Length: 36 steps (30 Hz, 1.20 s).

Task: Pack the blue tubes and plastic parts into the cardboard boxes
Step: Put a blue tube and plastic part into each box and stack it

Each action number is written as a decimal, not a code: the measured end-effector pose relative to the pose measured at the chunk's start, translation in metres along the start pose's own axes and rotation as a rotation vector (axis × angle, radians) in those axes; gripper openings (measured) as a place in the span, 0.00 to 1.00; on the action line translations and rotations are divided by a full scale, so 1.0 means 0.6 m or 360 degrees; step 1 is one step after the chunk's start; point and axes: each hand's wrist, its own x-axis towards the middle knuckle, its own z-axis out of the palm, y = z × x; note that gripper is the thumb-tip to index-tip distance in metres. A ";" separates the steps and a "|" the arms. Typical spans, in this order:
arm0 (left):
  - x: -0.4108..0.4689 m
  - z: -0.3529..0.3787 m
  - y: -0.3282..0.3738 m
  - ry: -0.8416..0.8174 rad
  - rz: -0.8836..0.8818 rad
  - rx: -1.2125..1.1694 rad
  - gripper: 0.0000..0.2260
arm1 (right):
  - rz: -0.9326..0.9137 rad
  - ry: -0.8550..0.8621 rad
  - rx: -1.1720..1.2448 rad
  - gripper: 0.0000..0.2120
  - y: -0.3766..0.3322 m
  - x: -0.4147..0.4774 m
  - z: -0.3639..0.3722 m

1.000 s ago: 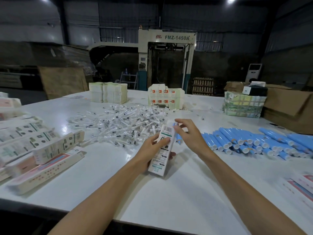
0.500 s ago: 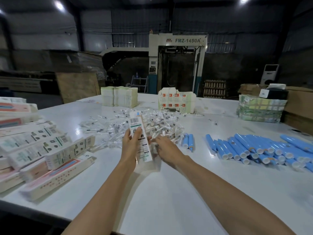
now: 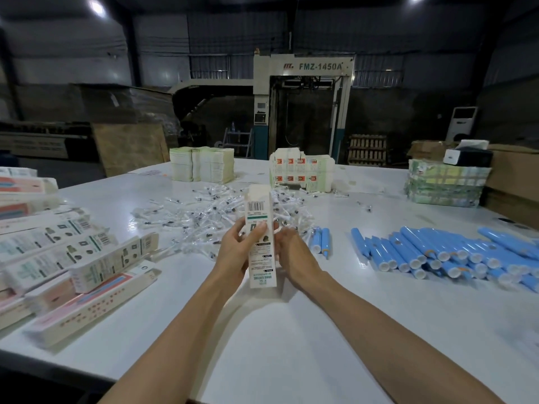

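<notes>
Right hand (image 3: 291,255) back from the plastic parts (image 3: 204,220) to the right edge of the carton (image 3: 261,243), its hold unclear to me; left hand (image 3: 236,255) grips carton mid-length, long axis upright, parts just beyond, blue tubes (image 3: 437,255) lie right
</notes>
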 end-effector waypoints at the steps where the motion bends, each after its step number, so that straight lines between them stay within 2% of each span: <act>1: -0.001 0.003 0.000 -0.0014 -0.0011 -0.0030 0.21 | 0.0071 -0.0049 0.0084 0.11 -0.007 -0.008 -0.015; 4: -0.002 0.008 -0.004 -0.0039 -0.0047 -0.0135 0.17 | 0.0214 -0.0022 0.0314 0.05 0.006 -0.015 -0.045; 9: -0.005 0.015 -0.006 -0.0018 -0.0075 -0.0155 0.19 | 0.0593 0.0250 0.1220 0.02 0.041 -0.045 -0.127; 12: -0.013 0.030 -0.012 -0.0101 -0.0091 0.0004 0.21 | 0.0605 0.0489 0.1542 0.07 0.046 -0.069 -0.198; 15: -0.025 0.051 -0.020 -0.0253 -0.0132 0.0071 0.22 | 0.0547 0.0796 0.1734 0.01 0.031 -0.088 -0.265; 18: -0.036 0.066 -0.024 -0.0379 -0.0127 0.0127 0.21 | 0.0435 0.0961 0.1886 0.03 0.000 -0.094 -0.318; 25: -0.052 0.087 -0.029 -0.0501 -0.0158 0.0146 0.23 | 0.0275 0.0897 0.1782 0.12 -0.078 -0.059 -0.340; 28: -0.056 0.088 -0.028 -0.0516 -0.0156 0.0112 0.21 | 0.0348 0.0774 0.1724 0.11 -0.089 -0.048 -0.316; 32: -0.056 0.090 -0.027 -0.0516 -0.0160 0.0090 0.18 | 0.0458 0.0604 0.1538 0.05 -0.081 -0.041 -0.278; 36: -0.053 0.088 -0.028 -0.0515 -0.0158 0.0110 0.19 | 0.0488 0.0463 0.1251 0.03 -0.067 -0.040 -0.263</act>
